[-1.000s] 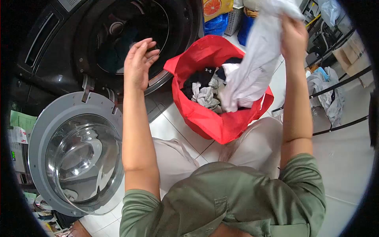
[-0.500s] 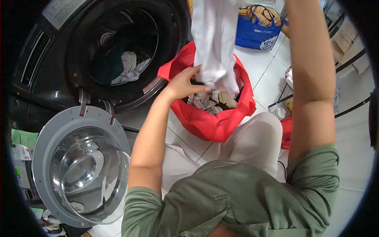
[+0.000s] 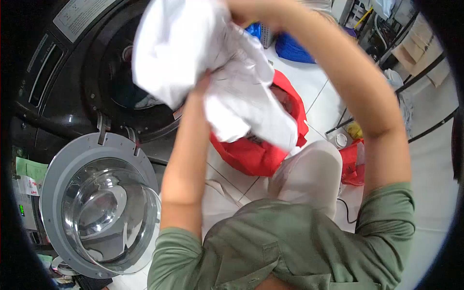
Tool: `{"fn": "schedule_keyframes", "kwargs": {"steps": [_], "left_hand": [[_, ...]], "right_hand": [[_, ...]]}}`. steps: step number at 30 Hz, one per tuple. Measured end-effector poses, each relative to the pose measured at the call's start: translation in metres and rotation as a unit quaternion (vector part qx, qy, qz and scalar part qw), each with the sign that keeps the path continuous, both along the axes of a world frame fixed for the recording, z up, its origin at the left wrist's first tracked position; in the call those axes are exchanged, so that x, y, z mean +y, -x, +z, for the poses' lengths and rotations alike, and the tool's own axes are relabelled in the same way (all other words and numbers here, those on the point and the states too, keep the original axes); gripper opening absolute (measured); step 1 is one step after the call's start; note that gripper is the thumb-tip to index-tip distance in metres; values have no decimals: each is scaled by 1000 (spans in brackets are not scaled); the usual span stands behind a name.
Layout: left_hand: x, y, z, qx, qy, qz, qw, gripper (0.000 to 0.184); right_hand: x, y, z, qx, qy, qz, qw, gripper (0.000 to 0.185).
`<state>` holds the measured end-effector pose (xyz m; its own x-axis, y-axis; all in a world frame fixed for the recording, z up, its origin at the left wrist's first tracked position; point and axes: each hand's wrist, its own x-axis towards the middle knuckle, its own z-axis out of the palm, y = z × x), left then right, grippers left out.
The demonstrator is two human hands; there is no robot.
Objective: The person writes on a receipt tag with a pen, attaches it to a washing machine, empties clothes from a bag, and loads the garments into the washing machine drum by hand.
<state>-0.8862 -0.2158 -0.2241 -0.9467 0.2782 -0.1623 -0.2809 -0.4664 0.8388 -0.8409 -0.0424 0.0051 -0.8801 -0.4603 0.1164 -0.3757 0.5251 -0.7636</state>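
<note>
A white garment (image 3: 241, 79), blurred by motion, is spread in the air over the red bag (image 3: 251, 157) and in front of the washing machine's opening. My right hand (image 3: 251, 12), at the top edge, is closed on the garment's upper part. Folds of the cloth cover most of my left hand (image 3: 202, 83), which touches the garment from below; its fingers are hidden. The cloth's lower corner hangs over the bag's mouth and hides most of the bag's contents.
Dark cloth (image 3: 126, 89) lies inside the front-loading washing machine (image 3: 79, 94). Its round glass door (image 3: 99, 203) stands swung out at the left. A blue bag (image 3: 295, 48) stands on the tiled floor behind. At the right are a small white container (image 3: 340, 140) and a black rack bar (image 3: 432, 126).
The white garment has swung left toward the machine's opening and is now bunched and spread. My right hand has come down and left into view. My left hand has risen from the bag's rim into the cloth.
</note>
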Motion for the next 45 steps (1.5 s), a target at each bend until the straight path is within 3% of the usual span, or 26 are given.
{"fn": "schedule_keyframes", "kwargs": {"steps": [1,2,5,6,9,11,13,14,17,20,21,23,25,26,28,29,31,33,35,37,39,40,42,43,44,45], "left_hand": [[-23,-4,5,-8,-70,67,995,55],[-54,-4,8,-3,-126,132,983,55],[-166,27,26,60,-268,274,922,55],[-192,36,31,78,-295,299,904,55],[-207,43,30,51,-128,367,920,55],[-213,43,-6,-7,60,396,916,59],[-168,10,-11,-47,9,443,895,56],[-150,-6,-23,-7,41,444,895,50],[-139,-18,-31,-154,110,352,917,35],[-160,-11,-29,-29,119,402,907,48],[-161,-7,-27,-10,116,419,900,43],[-140,-13,-8,33,79,413,907,40],[-111,-20,9,109,67,329,935,48],[-93,-26,18,151,47,280,947,52],[-54,-43,37,193,-9,150,970,73],[-36,-54,41,201,-37,85,975,82],[-13,-68,31,191,-114,-56,973,76],[12,-89,41,141,71,14,987,58],[3,-76,14,4,120,6,993,35],[-17,-66,-3,-55,88,9,995,22],[-55,-41,-13,-31,-34,95,994,22],[-82,-28,-9,-10,-121,195,973,22],[-137,-9,-4,27,-236,321,917,24],[-158,-5,-4,44,-266,356,895,26],[-166,-5,-6,70,-233,381,892,26],[-171,-7,-7,95,-201,407,886,26]], "right_hand": [[12,20,-51,40,-152,119,980,32],[15,10,-86,-32,-166,204,964,32],[27,4,-190,-233,7,138,963,36],[37,30,-232,-168,-110,143,969,43],[83,96,-411,115,-434,27,893,46],[119,103,-459,7,-526,-5,850,40],[150,106,-487,-64,-540,-65,837,36],[160,110,-496,-86,-538,-91,834,34],[161,118,-475,-89,-487,-82,865,31],[115,76,-266,16,-302,-21,953,27],[111,58,-204,38,-277,-107,954,25],[116,27,-127,86,-7,-146,986,19],[109,5,-79,244,-80,-147,955,22],[88,-17,-35,56,-20,-110,992,22],[80,5,-82,302,-86,-62,947,27],[61,1,-86,172,-74,-45,981,29],[33,1,-117,201,-132,59,969,31],[20,-4,-145,178,-127,166,962,35],[23,8,-155,-35,-135,146,979,38],[44,40,-204,-233,5,72,970,39],[65,62,-274,-154,-146,53,976,37],[92,85,-345,5,-210,132,969,38],[120,101,-435,-65,-516,233,822,45],[126,95,-443,-83,-549,226,801,44],[139,96,-478,65,-575,222,785,43],[152,101,-499,58,-504,181,843,39]]}}
